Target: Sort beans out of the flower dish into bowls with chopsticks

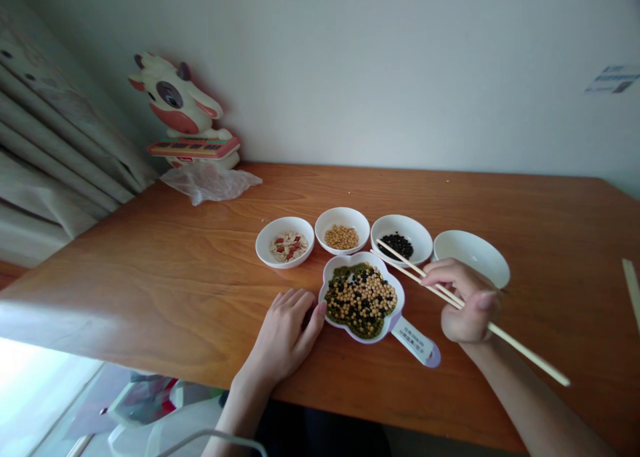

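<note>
The right hand pinches a pair of slim, straight, pale wooden chopsticks between thumb and fingers. Their tips lie at the near left rim of the third bowl from the left, a round, smooth white one holding glossy black beans; whether they touch anything there cannot be told.

The left hand lies palm down on the table, its fingers loosely bent and pinching nothing, the thumb against the left rim of the scoop. This sits near the middle, between the hands: shallow, flower-shaped with rounded lobes, whitish, its short labelled handle pointing near and right. Round pale beans, black beans and tiny green grains form a pebbly layer in it.

Beyond stand the other bowls: flat pale seeds with reddish bits in the far-left one, round tan beans in the second. The rightmost, partly behind the right hand, shows a smooth white inside.

The table is brown, glossy, streaked with wood grain. Far left, a crumpled clear bag lies before a cow toy.
</note>
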A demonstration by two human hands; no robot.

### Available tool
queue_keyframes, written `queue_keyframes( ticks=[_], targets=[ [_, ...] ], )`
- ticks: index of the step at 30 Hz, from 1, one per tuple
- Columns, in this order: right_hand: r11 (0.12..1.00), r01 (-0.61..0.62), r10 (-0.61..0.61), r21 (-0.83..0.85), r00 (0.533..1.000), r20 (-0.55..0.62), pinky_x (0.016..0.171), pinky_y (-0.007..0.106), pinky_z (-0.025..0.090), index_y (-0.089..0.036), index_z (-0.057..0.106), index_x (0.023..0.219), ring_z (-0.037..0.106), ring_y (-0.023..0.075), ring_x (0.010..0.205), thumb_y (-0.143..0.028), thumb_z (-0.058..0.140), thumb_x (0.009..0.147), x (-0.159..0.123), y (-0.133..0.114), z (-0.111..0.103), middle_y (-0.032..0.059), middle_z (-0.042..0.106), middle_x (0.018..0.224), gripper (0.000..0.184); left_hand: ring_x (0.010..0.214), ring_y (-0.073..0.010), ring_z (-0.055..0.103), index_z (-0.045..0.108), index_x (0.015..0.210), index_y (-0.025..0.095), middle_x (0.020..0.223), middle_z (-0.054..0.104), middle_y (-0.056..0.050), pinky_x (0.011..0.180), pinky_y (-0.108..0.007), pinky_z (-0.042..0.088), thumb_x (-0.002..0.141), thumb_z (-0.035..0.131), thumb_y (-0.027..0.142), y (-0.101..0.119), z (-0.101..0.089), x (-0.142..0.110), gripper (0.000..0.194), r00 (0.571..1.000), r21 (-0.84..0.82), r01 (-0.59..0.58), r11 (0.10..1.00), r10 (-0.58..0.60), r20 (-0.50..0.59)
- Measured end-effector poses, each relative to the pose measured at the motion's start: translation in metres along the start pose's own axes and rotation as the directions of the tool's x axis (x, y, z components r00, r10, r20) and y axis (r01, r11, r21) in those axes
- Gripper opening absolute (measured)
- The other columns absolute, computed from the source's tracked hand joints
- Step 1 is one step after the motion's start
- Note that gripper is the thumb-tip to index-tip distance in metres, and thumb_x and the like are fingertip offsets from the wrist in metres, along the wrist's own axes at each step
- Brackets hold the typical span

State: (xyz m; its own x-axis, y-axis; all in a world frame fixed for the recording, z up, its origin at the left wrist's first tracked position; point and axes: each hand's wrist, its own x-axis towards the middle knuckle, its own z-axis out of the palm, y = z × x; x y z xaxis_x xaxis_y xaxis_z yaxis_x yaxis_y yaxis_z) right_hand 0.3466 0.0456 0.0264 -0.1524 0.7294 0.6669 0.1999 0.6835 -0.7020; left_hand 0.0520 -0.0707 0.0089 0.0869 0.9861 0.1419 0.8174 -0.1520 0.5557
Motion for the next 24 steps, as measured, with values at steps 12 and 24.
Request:
queue_keyframes(
  ticks=[12, 24],
  targets=[
    [0.974, -0.224, 0.200, 0.043, 0.929, 0.311, 0.068, 0.033, 0.053, -0.024, 0.074, 0.085, 0.070, 0.0182, 0.074, -0.045, 0.037, 0.117, -0.007, -0.015, 0.026, 0.0033, 0.075, 0.080, 0.053, 0.082, -0.0237, 0.057, 0.045, 0.084, 0.024, 0.087, 0.063, -0.003, 0.080, -0.039, 0.039, 0.118, 0.038, 0.043, 0.000, 0.000, 0.001, 0.041, 1.000, 0.010, 0.001, 1.000, -0.001, 0.013],
    [0.970, -0.244, 0.230, 0.001, 0.916, 0.330, 0.071, 0.034, 0.050, -0.024, 0.073, 0.086, 0.068, 0.0180, 0.075, -0.046, 0.041, 0.116, -0.009, -0.009, 0.025, 0.0020, 0.073, 0.081, 0.049, 0.081, -0.0230, 0.055, 0.044, 0.084, 0.024, 0.086, 0.061, -0.003, 0.080, -0.039, 0.040, 0.119, 0.037, 0.043, -0.001, -0.001, 0.000, 0.041, 1.000, 0.008, 0.004, 1.000, -0.004, 0.017]
  ],
)
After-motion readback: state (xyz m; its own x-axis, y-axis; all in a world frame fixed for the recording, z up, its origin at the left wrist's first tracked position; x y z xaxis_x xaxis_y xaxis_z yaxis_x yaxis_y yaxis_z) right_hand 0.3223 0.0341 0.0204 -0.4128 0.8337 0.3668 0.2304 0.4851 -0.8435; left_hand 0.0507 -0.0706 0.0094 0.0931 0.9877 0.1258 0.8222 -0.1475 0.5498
